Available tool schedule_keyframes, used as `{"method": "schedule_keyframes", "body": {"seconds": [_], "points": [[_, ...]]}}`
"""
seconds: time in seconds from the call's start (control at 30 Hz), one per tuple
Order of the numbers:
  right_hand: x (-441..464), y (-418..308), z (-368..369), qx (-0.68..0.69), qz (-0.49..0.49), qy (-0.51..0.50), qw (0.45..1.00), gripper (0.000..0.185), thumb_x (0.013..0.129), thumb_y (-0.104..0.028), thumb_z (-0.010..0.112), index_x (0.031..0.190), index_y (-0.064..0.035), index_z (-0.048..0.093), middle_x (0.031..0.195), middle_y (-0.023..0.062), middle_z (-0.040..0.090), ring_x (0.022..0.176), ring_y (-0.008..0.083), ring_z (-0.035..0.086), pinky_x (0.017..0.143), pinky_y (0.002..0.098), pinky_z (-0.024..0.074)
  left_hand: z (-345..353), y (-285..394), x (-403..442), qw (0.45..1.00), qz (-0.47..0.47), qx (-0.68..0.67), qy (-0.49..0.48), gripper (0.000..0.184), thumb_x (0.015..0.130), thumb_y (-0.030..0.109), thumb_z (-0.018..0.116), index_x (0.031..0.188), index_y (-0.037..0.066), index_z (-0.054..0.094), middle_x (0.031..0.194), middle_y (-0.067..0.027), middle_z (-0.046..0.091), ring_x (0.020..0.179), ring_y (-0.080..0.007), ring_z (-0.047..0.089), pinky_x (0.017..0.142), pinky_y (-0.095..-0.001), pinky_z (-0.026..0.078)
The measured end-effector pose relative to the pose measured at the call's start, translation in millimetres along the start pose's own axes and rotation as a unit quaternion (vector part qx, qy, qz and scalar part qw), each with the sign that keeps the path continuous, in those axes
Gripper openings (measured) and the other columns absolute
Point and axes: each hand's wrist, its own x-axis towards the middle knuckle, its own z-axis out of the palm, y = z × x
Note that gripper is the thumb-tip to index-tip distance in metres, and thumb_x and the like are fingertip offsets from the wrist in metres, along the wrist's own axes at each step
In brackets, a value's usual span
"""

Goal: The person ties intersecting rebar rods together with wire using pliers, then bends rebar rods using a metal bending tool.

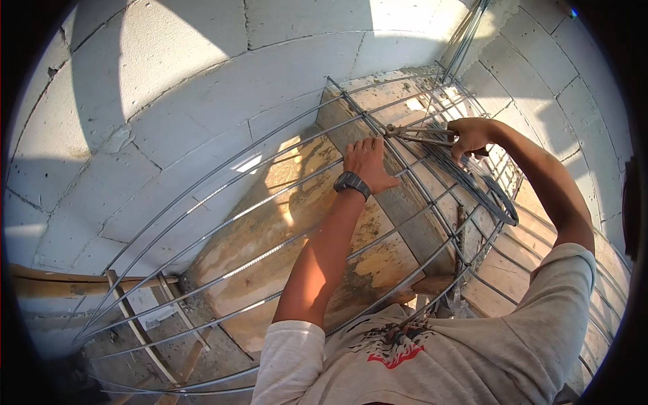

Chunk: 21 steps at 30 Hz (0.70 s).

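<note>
My right hand (471,138) is closed around the handles of metal pincers (405,132). The pincers' jaws are at a crossing of steel rebar (368,116), near the upper edge of a wooden board. My left hand (366,165), with a dark watch on the wrist, rests on the board (418,226) beside the bars, fingers spread and pointing up. A bundle of thin grey tie wire (482,189) lies on the rebar grid just below my right hand. Whether the jaws grip a wire is too small to tell.
Long rebars (236,210) curve across the view over a stained wooden panel (270,250). A pale block wall (196,115) rises behind. More bars stand upright at the upper right. Wooden slats (138,331) lie lower left; another bar grid covers boards (499,273) at right.
</note>
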Motion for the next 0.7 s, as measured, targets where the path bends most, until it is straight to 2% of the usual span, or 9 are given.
{"method": "schedule_keyframes", "body": {"seconds": [0.07, 0.1, 0.17, 0.2, 0.27, 0.37, 0.5, 0.6, 0.7], "points": [[-14, -14, -6, -0.204, -0.115, 0.217, 0.948, 0.051, 0.073, -0.028, 0.082, 0.113, -0.0031, 0.063, 0.091, 0.0172, 0.071, 0.084, 0.0324, 0.072, 0.074, 0.0466, 0.0557, 1, 0, -1, 1.000, 0.002, 0.003, 0.005, 0.112, 0.064, 0.062, 0.086, 0.149, 0.003, 0.046, 0.146, -0.0162, 0.056, 0.134, -0.0332, 0.052, 0.114, -0.0477, 0.038], [-20, -31, -13, -0.270, -0.085, 0.227, 0.932, 0.051, 0.079, -0.036, 0.081, 0.115, -0.0046, 0.065, 0.097, 0.0147, 0.071, 0.099, 0.0320, 0.069, 0.087, 0.0465, 0.0532, -1, 0, 0, 1.000, -0.003, 0.002, -0.008, 0.113, 0.064, 0.062, 0.086, 0.151, 0.003, 0.045, 0.148, -0.0165, 0.054, 0.137, -0.0333, 0.050, 0.115, -0.0486, 0.036], [0, -26, -11, -0.460, -0.187, 0.395, 0.773, 0.038, 0.092, -0.043, 0.074, 0.114, -0.0118, 0.069, 0.106, 0.0064, 0.071, 0.108, 0.0258, 0.066, 0.092, 0.0399, 0.0513, -5, 3, 1, 0.999, -0.009, -0.003, -0.037, 0.116, 0.065, 0.062, 0.085, 0.155, 0.005, 0.041, 0.152, -0.0171, 0.051, 0.141, -0.0337, 0.047, 0.119, -0.0503, 0.034], [-1, -38, -16, -0.521, -0.190, 0.394, 0.733, 0.030, 0.096, -0.041, 0.070, 0.107, -0.0135, 0.072, 0.104, 0.0051, 0.071, 0.106, 0.0248, 0.066, 0.091, 0.0385, 0.0521, -5, 6, 1, 0.999, -0.007, -0.006, -0.041, 0.117, 0.064, 0.062, 0.086, 0.155, 0.005, 0.041, 0.152, -0.0172, 0.051, 0.141, -0.0337, 0.047, 0.118, -0.0503, 0.034], [21, -49, -26, -0.554, -0.159, 0.378, 0.725, 0.037, 0.092, -0.048, 0.075, 0.101, -0.0121, 0.074, 0.098, 0.0058, 0.074, 0.096, 0.0249, 0.070, 0.083, 0.0389, 0.0551, -9, 4, 1, 0.999, -0.011, -0.008, -0.043, 0.118, 0.063, 0.062, 0.086, 0.156, 0.005, 0.041, 0.152, -0.0173, 0.051, 0.141, -0.0338, 0.047, 0.118, -0.0503, 0.034], [-17, -112, -59, -0.452, -0.055, 0.093, 0.885, 0.060, 0.082, -0.063, 0.081, 0.095, -0.0054, 0.072, 0.089, 0.0111, 0.076, 0.086, 0.0284, 0.074, 0.078, 0.0421, 0.0602, -9, 5, 0, 0.999, -0.013, -0.007, -0.035, 0.118, 0.062, 0.062, 0.086, 0.156, 0.005, 0.042, 0.152, -0.0172, 0.051, 0.141, -0.0339, 0.047, 0.118, -0.0499, 0.034], [25, -97, -96, -0.211, 0.102, -0.172, 0.957, 0.081, 0.074, -0.071, 0.084, 0.092, 0.0066, 0.071, 0.084, 0.0201, 0.075, 0.073, 0.0284, 0.076, 0.069, 0.0386, 0.0653, -4, 3, 1, 1.000, 0.002, 0.000, -0.006, 0.118, 0.062, 0.062, 0.087, 0.155, 0.004, 0.042, 0.149, -0.0174, 0.052, 0.139, -0.0344, 0.048, 0.118, -0.0497, 0.034], [23, -82, -91, -0.200, 0.132, -0.164, 0.957, 0.079, 0.072, -0.068, 0.087, 0.094, 0.0069, 0.073, 0.087, 0.0201, 0.076, 0.074, 0.0283, 0.076, 0.069, 0.0392, 0.0656, -5, 2, 0, 1.000, 0.001, 0.000, -0.008, 0.119, 0.062, 0.062, 0.087, 0.155, 0.003, 0.042, 0.148, -0.0174, 0.054, 0.138, -0.0350, 0.049, 0.117, -0.0492, 0.036], [14, -88, -79, -0.375, 0.068, -0.087, 0.920, 0.054, 0.076, -0.044, 0.092, 0.085, 0.0073, 0.076, 0.078, 0.0167, 0.076, 0.072, 0.0246, 0.076, 0.063, 0.0371, 0.0620, -4, 2, 0, 0.999, -0.007, -0.015, -0.032, 0.119, 0.063, 0.062, 0.086, 0.157, 0.004, 0.040, 0.151, -0.0172, 0.050, 0.142, -0.0338, 0.046, 0.120, -0.0502, 0.032]]}}
